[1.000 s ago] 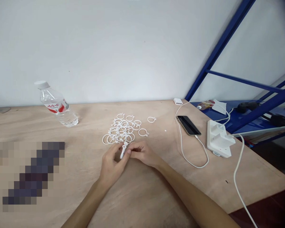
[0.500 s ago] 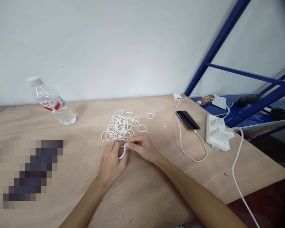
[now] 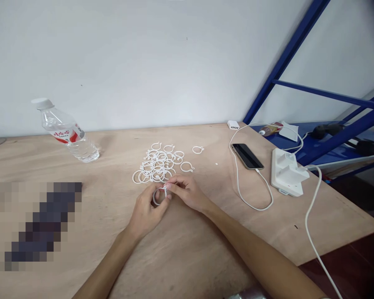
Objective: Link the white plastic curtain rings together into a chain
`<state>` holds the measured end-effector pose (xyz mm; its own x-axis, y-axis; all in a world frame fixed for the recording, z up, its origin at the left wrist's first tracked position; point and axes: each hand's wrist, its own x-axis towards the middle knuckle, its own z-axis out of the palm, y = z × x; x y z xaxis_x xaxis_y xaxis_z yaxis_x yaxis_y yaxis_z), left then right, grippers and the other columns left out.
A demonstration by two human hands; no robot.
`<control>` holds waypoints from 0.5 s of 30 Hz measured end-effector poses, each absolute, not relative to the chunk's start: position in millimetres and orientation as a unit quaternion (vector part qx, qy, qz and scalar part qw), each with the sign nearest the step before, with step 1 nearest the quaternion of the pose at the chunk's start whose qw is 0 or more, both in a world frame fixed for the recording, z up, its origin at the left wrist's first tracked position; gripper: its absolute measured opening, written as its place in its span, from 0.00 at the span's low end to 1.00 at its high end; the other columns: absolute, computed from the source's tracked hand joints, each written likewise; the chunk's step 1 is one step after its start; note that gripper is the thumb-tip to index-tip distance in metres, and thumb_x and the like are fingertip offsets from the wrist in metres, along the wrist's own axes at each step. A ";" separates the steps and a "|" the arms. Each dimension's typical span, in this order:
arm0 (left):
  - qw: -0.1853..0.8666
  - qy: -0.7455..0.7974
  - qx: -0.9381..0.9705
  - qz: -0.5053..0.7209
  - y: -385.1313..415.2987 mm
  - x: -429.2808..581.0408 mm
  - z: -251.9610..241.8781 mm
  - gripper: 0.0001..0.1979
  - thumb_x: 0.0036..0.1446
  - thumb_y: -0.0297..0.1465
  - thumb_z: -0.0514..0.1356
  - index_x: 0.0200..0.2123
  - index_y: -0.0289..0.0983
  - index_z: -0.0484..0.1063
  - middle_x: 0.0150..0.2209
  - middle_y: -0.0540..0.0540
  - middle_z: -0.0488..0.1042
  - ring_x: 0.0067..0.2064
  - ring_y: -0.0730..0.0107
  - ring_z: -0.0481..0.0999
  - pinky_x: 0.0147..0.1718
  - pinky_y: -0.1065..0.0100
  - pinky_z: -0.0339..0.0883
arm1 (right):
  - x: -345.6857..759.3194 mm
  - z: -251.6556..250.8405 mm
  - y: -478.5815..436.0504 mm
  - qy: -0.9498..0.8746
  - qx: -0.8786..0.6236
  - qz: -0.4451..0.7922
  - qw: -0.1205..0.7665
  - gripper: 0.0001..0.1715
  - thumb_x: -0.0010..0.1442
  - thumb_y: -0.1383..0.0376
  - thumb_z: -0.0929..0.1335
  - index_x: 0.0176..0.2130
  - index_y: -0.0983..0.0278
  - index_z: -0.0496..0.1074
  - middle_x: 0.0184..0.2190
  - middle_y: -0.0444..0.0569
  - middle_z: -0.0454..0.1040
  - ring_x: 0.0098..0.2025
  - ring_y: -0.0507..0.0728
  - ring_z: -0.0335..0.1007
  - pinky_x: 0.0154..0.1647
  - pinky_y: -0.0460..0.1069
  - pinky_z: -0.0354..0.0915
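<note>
Both hands are close together at the near edge of a heap of white plastic split rings (image 3: 156, 165). My left hand (image 3: 145, 212) and my right hand (image 3: 185, 192) pinch one white plastic ring (image 3: 156, 198) between their fingers, and the fingers hide part of it. The heap is tangled and holds several rings with small clip ends. Just beyond it lies a loose ring (image 3: 187, 167), with another (image 3: 198, 150) farther right.
A plywood table (image 3: 205, 232) carries a water bottle (image 3: 67, 135) lying tilted, a black smartphone (image 3: 247, 156) on a white cable, and a white power strip (image 3: 286, 172). A blue metal frame (image 3: 286, 62) stands at the right. A pixelated patch covers the left.
The held ring has turned from almost edge-on to showing as a round loop. Both hands have moved slightly closer to the heap, and the view has shifted a little.
</note>
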<state>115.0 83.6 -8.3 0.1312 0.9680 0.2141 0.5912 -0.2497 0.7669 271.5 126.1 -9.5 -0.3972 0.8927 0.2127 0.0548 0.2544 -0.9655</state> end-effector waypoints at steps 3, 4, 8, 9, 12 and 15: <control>0.272 0.542 0.717 0.345 83.5 113.6 -11.4 0.12 0.59 0.38 0.51 0.28 0.38 0.63 0.21 0.55 0.59 0.24 0.74 0.60 0.24 0.71 0.55 | 268.9 -6.4 122.8 -0.672 -0.357 0.495 0.418 0.10 0.58 0.61 0.67 0.30 0.63 0.74 0.29 0.45 0.73 0.34 0.52 0.67 0.38 0.48 0.63; 0.273 0.537 0.721 0.343 83.4 112.9 -12.5 0.12 0.60 0.38 0.50 0.27 0.38 0.61 0.21 0.54 0.59 0.24 0.74 0.60 0.24 0.71 0.55 | 268.3 -5.7 122.0 -0.672 -0.358 0.495 0.418 0.10 0.58 0.61 0.67 0.29 0.64 0.73 0.28 0.44 0.72 0.33 0.52 0.66 0.37 0.48 0.62; 0.277 0.528 0.726 0.343 83.2 111.0 -14.6 0.13 0.61 0.38 0.48 0.26 0.39 0.58 0.22 0.54 0.61 0.25 0.73 0.61 0.25 0.70 0.57 | 266.9 -4.6 119.9 -0.666 -0.357 0.506 0.416 0.10 0.58 0.62 0.66 0.28 0.64 0.71 0.27 0.43 0.71 0.32 0.51 0.64 0.36 0.47 0.62; 0.277 0.528 0.726 0.343 83.2 110.9 -14.5 0.12 0.61 0.38 0.48 0.26 0.39 0.58 0.22 0.54 0.60 0.25 0.73 0.61 0.25 0.70 0.57 | 266.6 -4.5 119.4 -0.665 -0.357 0.507 0.417 0.10 0.59 0.62 0.66 0.28 0.64 0.71 0.27 0.43 0.70 0.32 0.51 0.64 0.36 0.47 0.61; 0.274 0.532 0.726 0.339 83.5 111.4 -13.8 0.12 0.60 0.37 0.48 0.26 0.39 0.56 0.22 0.54 0.59 0.25 0.73 0.61 0.25 0.70 0.56 | 265.8 -4.1 118.0 -0.664 -0.359 0.505 0.419 0.11 0.59 0.62 0.66 0.27 0.64 0.71 0.26 0.43 0.70 0.32 0.51 0.64 0.35 0.47 0.61; 0.257 0.535 0.736 0.327 83.7 112.5 -12.8 0.12 0.60 0.37 0.48 0.26 0.39 0.56 0.22 0.54 0.60 0.25 0.73 0.60 0.25 0.70 0.56 | 267.8 -4.0 120.5 -0.671 -0.360 0.502 0.409 0.11 0.59 0.62 0.66 0.27 0.64 0.72 0.27 0.43 0.70 0.32 0.51 0.65 0.35 0.47 0.61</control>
<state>112.5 83.7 -12.8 0.2150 0.9548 0.2053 0.6184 -0.2958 0.7281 267.8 120.5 -4.0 -0.4058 0.8944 0.1882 0.0724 0.2368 -0.9689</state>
